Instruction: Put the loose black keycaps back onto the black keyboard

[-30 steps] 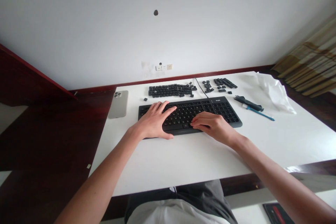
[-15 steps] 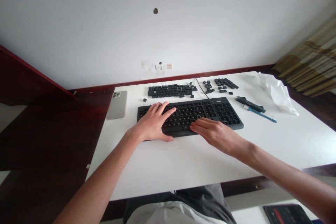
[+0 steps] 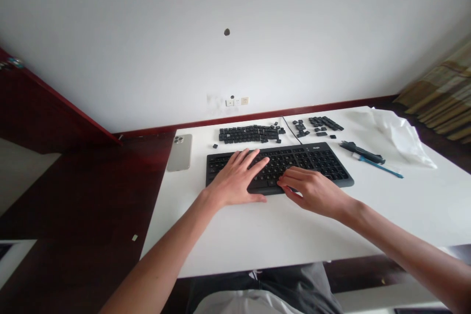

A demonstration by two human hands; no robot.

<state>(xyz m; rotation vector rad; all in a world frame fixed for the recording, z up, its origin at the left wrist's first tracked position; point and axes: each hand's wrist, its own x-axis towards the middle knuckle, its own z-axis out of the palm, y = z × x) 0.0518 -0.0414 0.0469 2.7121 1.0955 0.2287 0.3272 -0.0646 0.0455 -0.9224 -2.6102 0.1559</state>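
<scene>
A black keyboard (image 3: 333,164) with many bare key sockets lies on the white table (image 3: 235,240). My left hand (image 3: 236,180) rests palm down over its left half, fingers spread, thumb along the front edge. At the front row, right of centre, my right hand (image 3: 314,189) has its fingertips pinched together against the keyboard. Whatever is between those fingertips is hidden. Behind the keyboard lie loose black keycaps (image 3: 250,134) in rows, with smaller groups of keycaps (image 3: 326,122) farther right.
A phone (image 3: 180,152) lies camera side up at the table's left. On the right are a black tool (image 3: 362,152), a blue-handled brush (image 3: 382,166) and a crumpled white sheet or bag (image 3: 401,137). A cable (image 3: 291,130) runs from the keyboard toward the wall.
The view has shifted, so the table and keyboard appear farther right and slightly lower. My left hand has slid slightly rightward over the keyboard. My right fingertips stay at nearly the same spot.
</scene>
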